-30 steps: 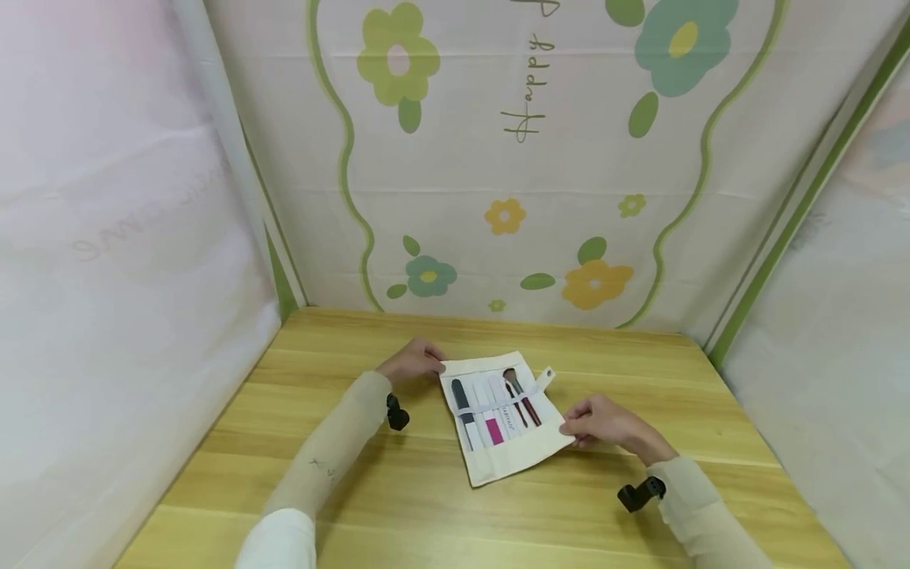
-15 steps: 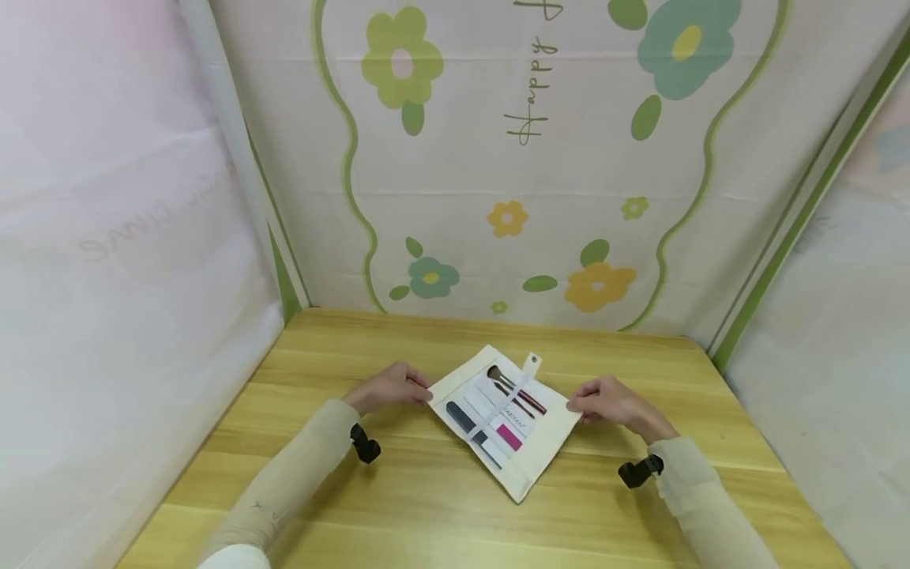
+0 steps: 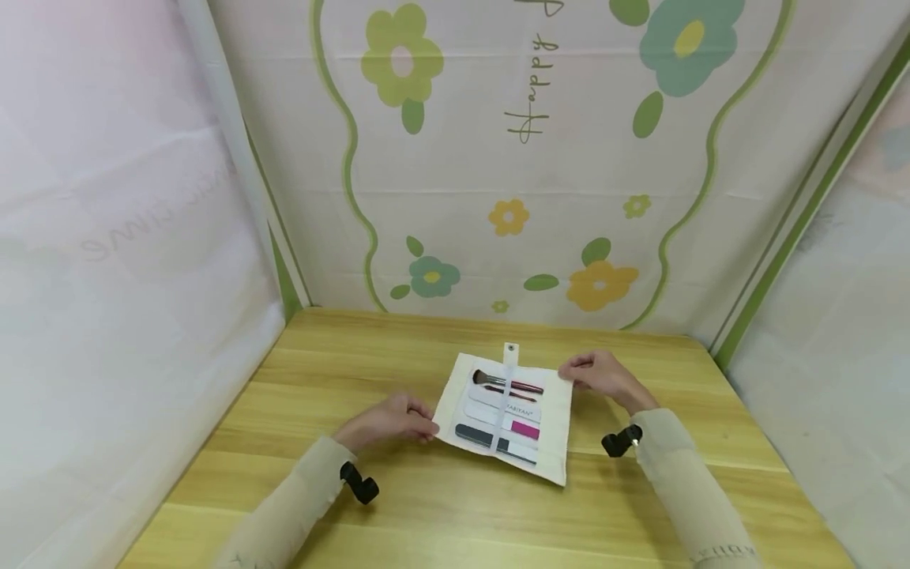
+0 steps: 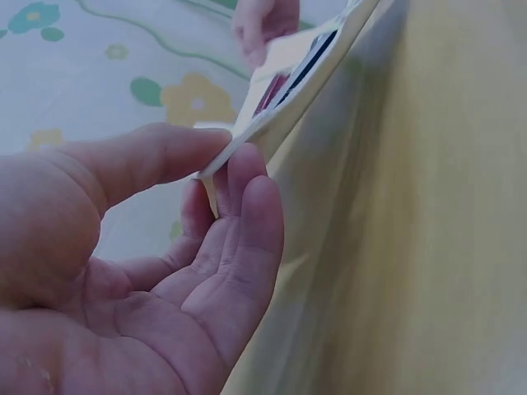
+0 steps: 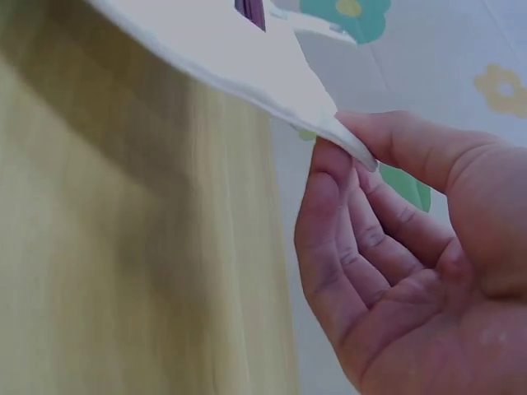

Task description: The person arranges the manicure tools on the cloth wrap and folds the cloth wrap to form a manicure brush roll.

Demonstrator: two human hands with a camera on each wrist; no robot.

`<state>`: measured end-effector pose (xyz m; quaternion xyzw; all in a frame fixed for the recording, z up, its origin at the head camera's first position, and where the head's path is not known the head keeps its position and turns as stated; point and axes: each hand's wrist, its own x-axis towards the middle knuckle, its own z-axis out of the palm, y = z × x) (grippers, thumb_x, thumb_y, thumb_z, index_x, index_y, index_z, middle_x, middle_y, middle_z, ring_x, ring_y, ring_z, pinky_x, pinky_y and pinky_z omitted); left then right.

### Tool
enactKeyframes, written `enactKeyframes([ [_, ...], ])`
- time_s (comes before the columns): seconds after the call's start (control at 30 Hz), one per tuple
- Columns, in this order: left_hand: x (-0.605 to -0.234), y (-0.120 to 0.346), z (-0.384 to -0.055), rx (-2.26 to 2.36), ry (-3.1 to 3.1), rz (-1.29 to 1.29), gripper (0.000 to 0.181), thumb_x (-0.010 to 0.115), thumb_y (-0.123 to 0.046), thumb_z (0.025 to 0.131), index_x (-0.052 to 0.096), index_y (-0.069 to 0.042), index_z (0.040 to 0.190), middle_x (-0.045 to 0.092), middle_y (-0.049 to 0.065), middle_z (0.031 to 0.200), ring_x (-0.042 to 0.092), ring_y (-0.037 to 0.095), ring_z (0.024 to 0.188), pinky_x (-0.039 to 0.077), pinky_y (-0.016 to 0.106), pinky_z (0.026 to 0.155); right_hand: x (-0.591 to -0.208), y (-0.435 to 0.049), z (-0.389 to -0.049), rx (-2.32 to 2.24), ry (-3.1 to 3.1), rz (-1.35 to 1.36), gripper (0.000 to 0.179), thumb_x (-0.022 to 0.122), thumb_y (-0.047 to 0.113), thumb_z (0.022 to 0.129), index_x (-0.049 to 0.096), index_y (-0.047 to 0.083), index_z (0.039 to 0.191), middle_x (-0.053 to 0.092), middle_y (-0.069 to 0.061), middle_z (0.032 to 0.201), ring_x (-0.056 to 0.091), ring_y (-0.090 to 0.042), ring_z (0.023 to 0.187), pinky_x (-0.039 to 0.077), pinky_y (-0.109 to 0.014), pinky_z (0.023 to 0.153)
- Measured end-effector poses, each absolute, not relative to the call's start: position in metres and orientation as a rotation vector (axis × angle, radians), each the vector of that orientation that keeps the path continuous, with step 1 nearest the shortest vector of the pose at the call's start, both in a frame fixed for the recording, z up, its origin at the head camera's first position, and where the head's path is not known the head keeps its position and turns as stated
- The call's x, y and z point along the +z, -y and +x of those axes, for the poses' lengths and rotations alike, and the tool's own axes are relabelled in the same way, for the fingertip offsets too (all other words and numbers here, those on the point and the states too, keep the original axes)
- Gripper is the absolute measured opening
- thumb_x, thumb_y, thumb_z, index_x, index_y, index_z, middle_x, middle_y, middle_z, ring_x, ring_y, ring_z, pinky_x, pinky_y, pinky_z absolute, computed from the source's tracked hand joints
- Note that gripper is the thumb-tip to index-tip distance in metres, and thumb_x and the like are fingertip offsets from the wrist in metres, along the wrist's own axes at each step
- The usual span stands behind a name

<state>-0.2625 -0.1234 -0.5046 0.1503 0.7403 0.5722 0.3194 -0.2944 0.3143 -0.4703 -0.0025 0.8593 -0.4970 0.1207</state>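
A cream fabric tool pouch (image 3: 556,419) lies spread out between both hands in the head view. My left hand (image 3: 394,419) pinches its near left corner between thumb and fingers. At the far right corner, my right hand (image 3: 604,374) pinches the edge the same way. Under a pale strap (image 3: 502,419) across the pouch sit a makeup brush (image 3: 490,380) with a dark red handle, a thinner dark red stick (image 3: 519,393), a white piece with a magenta end (image 3: 524,429) and a dark grey flat tool (image 3: 472,434). A snap tab (image 3: 511,351) sticks out at the far edge.
The wooden table (image 3: 341,348) lies beneath the pouch. A floral-print cloth (image 3: 462,158) hangs behind it, with white cloth walls on the left (image 3: 142,237) and right (image 3: 839,316). Each wrist wears a small black camera.
The pouch has turned counterclockwise, its tab swinging from the right to the far edge. My left hand has come nearer and my right hand has moved farther away, both keeping their pinch.
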Motion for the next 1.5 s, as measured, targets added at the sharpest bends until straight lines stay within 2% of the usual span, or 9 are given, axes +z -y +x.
enactKeyframes([
  [0.17,-0.509,0.115,-0.252,1.498,-1.885,0.425,0.016,0.078,-0.013,0.094,0.067,-0.001,0.094,0.074,0.009,0.089,0.072,0.017,0.082,0.063,0.032,0.08,-0.471,-0.304,-0.307,-1.472,-2.564,0.03,0.029,0.076,0.027,0.098,0.075,0.004,0.115,0.076,-0.012,0.113,0.072,-0.017,0.096,0.058,-0.049,0.1],
  [0.37,-0.514,0.106,-0.246,1.487,-1.876,0.415,0.013,0.077,-0.008,0.092,0.068,-0.002,0.084,0.075,0.007,0.081,0.071,0.014,0.073,0.062,0.028,0.073,-0.484,-0.295,-0.319,-1.414,-2.633,0.027,0.019,0.075,0.025,0.098,0.079,0.009,0.108,0.078,-0.009,0.108,0.072,-0.019,0.092,0.06,-0.046,0.092],
  [0.5,-0.515,0.106,-0.245,1.477,-1.883,0.391,0.014,0.077,-0.006,0.092,0.068,-0.002,0.082,0.076,0.008,0.08,0.071,0.014,0.071,0.062,0.028,0.072,-0.494,-0.292,-0.325,-1.343,-2.688,0.019,0.016,0.076,0.025,0.098,0.08,0.011,0.104,0.078,-0.007,0.104,0.071,-0.023,0.093,0.059,-0.043,0.086],
  [0.67,-0.515,0.108,-0.245,1.458,-1.894,0.388,0.012,0.077,-0.009,0.093,0.072,-0.001,0.085,0.077,0.009,0.08,0.071,0.014,0.071,0.063,0.029,0.073,-0.5,-0.295,-0.323,-1.203,-2.762,-0.017,0.02,0.076,0.026,0.097,0.078,0.007,0.104,0.076,-0.01,0.103,0.069,-0.025,0.091,0.057,-0.035,0.078],
  [0.77,-0.51,0.113,-0.245,1.426,-1.944,0.424,0.014,0.077,-0.013,0.094,0.075,0.001,0.092,0.077,0.009,0.085,0.072,0.015,0.075,0.063,0.031,0.075,-0.499,-0.299,-0.313,-1.02,-2.834,-0.081,0.027,0.078,0.025,0.095,0.075,0.002,0.109,0.075,-0.012,0.104,0.068,-0.024,0.092,0.057,-0.035,0.077],
  [0.93,-0.498,0.128,-0.244,1.311,-2.14,0.543,0.017,0.075,-0.018,0.097,0.074,-0.002,0.102,0.075,0.01,0.096,0.071,0.02,0.085,0.059,0.032,0.076,-0.481,-0.305,-0.285,-0.759,-2.911,-0.344,0.036,0.076,0.021,0.096,0.07,-0.007,0.118,0.074,-0.015,0.109,0.07,-0.026,0.098,0.06,-0.043,0.086],
  [1.13,-0.486,0.125,-0.244,1.016,-2.407,0.948,0.02,0.074,-0.014,0.097,0.069,-0.002,0.112,0.07,0.004,0.105,0.067,0.017,0.098,0.057,0.03,0.088,-0.458,-0.305,-0.243,-0.667,-2.868,-0.684,0.031,0.074,0.02,0.099,0.071,-0.003,0.12,0.075,-0.016,0.113,0.073,-0.025,0.098,0.061,-0.043,0.086],
  [1.27,-0.483,0.113,-0.24,0.725,-2.56,1.186,0.03,0.075,-0.015,0.096,0.069,-0.001,0.121,0.07,0.006,0.115,0.065,0.016,0.105,0.056,0.03,0.094,-0.462,-0.3,-0.22,-0.65,-2.826,-0.837,0.033,0.076,0.025,0.097,0.073,0.0,0.118,0.076,-0.012,0.112,0.074,-0.023,0.097,0.062,-0.04,0.085],
  [1.5,-0.487,0.099,-0.232,0.392,-2.663,1.347,0.044,0.082,-0.024,0.09,0.068,-0.006,0.128,0.069,0.003,0.12,0.061,0.008,0.103,0.055,0.026,0.095,-0.476,-0.285,-0.194,-0.46,-2.85,-0.994,0.038,0.081,0.024,0.093,0.072,-0.001,0.119,0.076,-0.013,0.115,0.074,-0.026,0.103,0.062,-0.039,0.088],
])
